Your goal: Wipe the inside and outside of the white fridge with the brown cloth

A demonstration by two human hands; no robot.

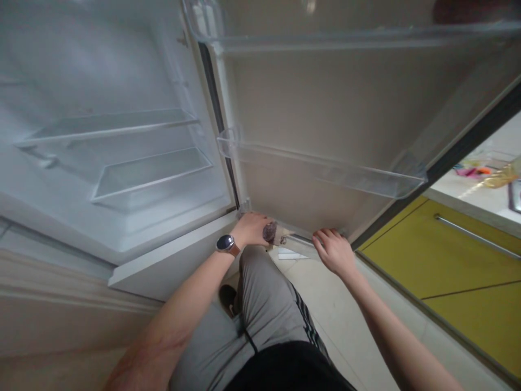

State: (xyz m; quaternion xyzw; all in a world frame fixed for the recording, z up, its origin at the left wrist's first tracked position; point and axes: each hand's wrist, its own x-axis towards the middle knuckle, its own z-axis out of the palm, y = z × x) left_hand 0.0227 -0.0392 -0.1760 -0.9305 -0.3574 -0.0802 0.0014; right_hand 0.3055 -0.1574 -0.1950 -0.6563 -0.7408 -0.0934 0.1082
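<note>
An open fridge door (325,103) fills the upper right, fitted with clear plastic shelves. At the lowest door shelf (303,243), my left hand (253,228), with a wristwatch, is near the hinge end, closed around a beige cloth (280,234) with a dark printed pattern. Part of the cloth is hidden beneath the hand, and its fingertips do not show clearly. My right hand (334,252) lies at the other end of that shelf, fingers curled over its rim. A middle door shelf (325,168) spans the door above both hands.
On the left is the fridge interior with glass shelves (152,169) and a white lower front (175,255). Yellow-green drawers (456,260) stand right, under a counter (472,202) bearing colourful items. My legs (268,293) are close below, over a tiled floor (345,320).
</note>
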